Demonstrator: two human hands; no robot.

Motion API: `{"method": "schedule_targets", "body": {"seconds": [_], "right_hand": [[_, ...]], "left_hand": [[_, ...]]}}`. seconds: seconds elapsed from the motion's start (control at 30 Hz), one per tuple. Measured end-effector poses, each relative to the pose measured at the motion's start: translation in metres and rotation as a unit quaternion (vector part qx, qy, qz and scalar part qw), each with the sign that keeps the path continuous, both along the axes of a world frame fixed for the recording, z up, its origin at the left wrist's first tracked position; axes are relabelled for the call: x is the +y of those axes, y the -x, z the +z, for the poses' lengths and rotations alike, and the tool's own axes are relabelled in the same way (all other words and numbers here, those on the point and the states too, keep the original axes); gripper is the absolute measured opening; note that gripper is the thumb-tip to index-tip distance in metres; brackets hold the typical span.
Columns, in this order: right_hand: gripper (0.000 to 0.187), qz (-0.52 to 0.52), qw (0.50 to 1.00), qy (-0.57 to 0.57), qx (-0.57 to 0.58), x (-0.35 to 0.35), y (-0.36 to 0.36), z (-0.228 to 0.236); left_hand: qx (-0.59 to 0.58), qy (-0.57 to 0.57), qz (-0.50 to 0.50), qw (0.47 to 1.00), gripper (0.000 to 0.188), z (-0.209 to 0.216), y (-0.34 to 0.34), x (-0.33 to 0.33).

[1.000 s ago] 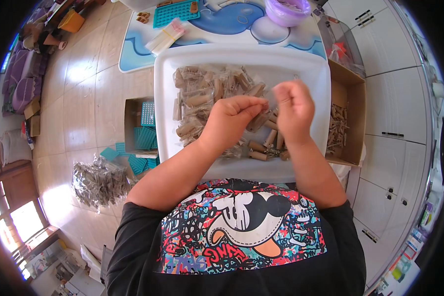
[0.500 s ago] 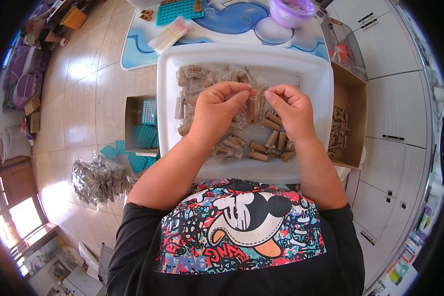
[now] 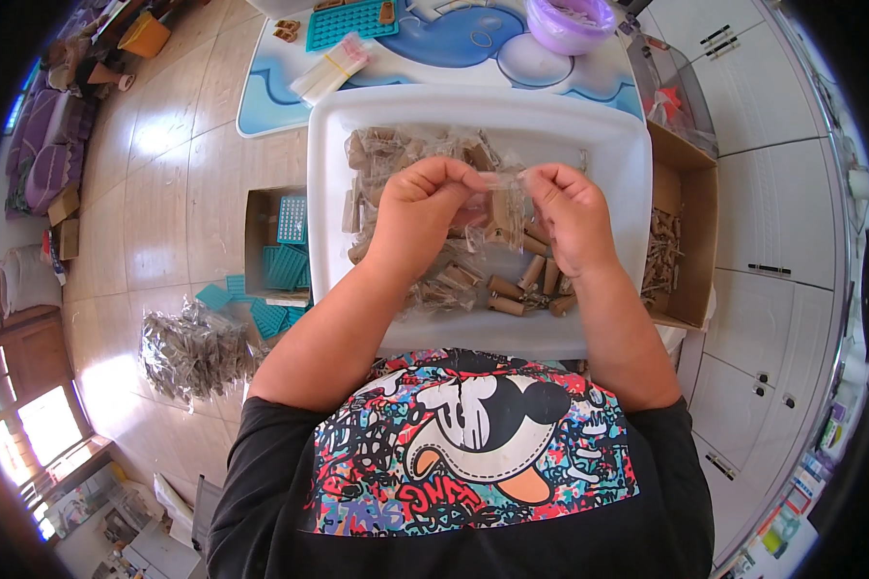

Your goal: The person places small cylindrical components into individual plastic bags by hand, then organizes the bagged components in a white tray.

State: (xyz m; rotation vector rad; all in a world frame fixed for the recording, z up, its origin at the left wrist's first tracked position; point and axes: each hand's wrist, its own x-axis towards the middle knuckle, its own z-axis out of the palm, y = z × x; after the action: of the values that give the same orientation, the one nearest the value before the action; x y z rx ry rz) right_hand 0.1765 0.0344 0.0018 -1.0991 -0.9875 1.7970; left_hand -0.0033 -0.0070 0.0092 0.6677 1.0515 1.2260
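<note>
Between my two hands hangs a small clear plastic bag [image 3: 504,214] with a brown wooden-looking piece inside. My left hand [image 3: 415,212] pinches one upper corner between thumb and forefinger; my right hand [image 3: 577,217] pinches the other. The bag's top edge stretches straight across from one to the other. Below is a white tray [image 3: 613,299]. Under and around my left hand lies a heap of bagged brown pieces [image 3: 372,145]. Loose brown cylinders [image 3: 531,272], some with metal bits beside them, lie near my right wrist.
A cardboard box [image 3: 690,212] of loose brown pieces stands right of the tray. At left, another box [image 3: 261,232] holds teal trays, with a bundle of filled bags [image 3: 193,352] on the floor. Beyond are a stack of flat bags [image 3: 333,68] and a purple basin [image 3: 572,24].
The bag's top edge now shows pulled taut between my fingertips. My left hand has drawn slightly left, and both hands have turned a little.
</note>
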Motion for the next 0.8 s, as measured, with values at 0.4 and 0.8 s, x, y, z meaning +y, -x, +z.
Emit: {"method": "schedule_targets", "body": {"seconds": [0.4, 0.8], "right_hand": [[0.015, 0.052, 0.993, -0.053, -0.087, -0.003, 0.004, 0.001], [0.022, -0.152, 0.982, -0.110, 0.033, 0.013, -0.007, 0.006]], "left_hand": [[0.044, -0.047, 0.016, 0.998, 0.009, 0.011, -0.003, -0.001], [0.566, -0.406, -0.001, 0.718, 0.029, 0.003, -0.004, 0.003]]}}
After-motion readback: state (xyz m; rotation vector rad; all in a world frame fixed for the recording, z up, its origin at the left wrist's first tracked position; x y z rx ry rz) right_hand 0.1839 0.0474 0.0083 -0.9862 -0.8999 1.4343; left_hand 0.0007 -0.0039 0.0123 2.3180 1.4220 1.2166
